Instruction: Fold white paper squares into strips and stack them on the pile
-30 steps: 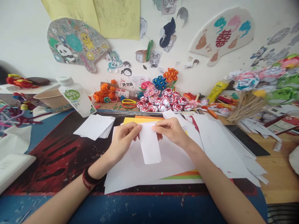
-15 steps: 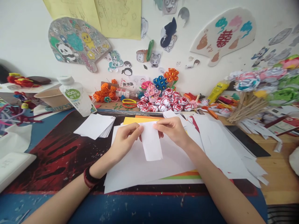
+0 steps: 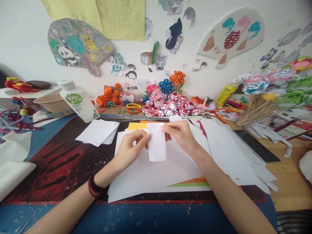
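Note:
A small white paper strip [image 3: 156,143] is held upright between both hands over a big white sheet [image 3: 146,175]. My left hand [image 3: 130,148] pinches the strip's left edge near the top. My right hand [image 3: 180,133] pinches its upper right edge. Under the big sheet lie coloured sheets, orange and green [image 3: 192,182] at the front, yellow [image 3: 136,125] at the back. A stack of small white paper squares [image 3: 97,131] lies to the left of my left hand.
A white bottle [image 3: 76,100] leans at the back left by a paper bowl [image 3: 50,102]. Paper flowers [image 3: 170,105] and scissors [image 3: 133,107] line the wall. Loose white paper pieces [image 3: 229,149] spread to the right. Flowers on sticks [image 3: 268,94] stand at far right.
The strip has been lifted a little and turned more upright, so it looks shorter. Both hands keep their pinch; the left fingers have shifted slightly along the edge.

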### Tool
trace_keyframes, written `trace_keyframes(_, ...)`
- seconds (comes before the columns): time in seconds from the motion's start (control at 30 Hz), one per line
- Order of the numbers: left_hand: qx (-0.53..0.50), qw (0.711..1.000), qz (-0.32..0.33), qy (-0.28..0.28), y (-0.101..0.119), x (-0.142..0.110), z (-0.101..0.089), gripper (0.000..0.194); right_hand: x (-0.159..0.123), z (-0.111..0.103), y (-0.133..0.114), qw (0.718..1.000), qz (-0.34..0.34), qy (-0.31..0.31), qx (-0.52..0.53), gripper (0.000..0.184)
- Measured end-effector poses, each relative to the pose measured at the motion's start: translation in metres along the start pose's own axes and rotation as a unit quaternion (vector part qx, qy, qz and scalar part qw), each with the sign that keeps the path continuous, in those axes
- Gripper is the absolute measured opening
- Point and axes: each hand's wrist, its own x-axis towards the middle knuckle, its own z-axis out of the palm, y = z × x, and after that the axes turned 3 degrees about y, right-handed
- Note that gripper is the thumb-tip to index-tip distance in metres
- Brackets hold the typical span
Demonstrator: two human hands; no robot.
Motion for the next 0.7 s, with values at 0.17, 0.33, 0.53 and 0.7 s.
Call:
trace_keyframes(0.17, 0.034, 0.999, 0.01, 0.029, 0.001, -0.0011, 0.0005, 0.038, 0.0, 0.0011, 0.0001, 1.0, -0.001, -0.004, 0.015, 0.033)
trace_keyframes(0.33, 0.029, 1.0, 0.004, 0.008, 0.0022, -0.0012, 0.0012, 0.038, 0.0004, 0.0007, 0.0014, 0.999, -0.017, 0.02, 0.023, 0.032)
trace_keyframes(0.53, 0.083, 0.996, 0.015, 0.033, 0.0027, -0.0013, 0.001, 0.037, 0.0013, 0.0004, 0.0032, 0.999, -0.007, 0.029, 0.028, 0.032)
trace_keyframes(0.7, 0.081, 0.997, 0.011, 0.002, 0.0031, 0.0017, 0.0025, 0.037, 0.0021, 0.0004, 0.0044, 0.997, -0.004, 0.074, 0.036, 0.028)
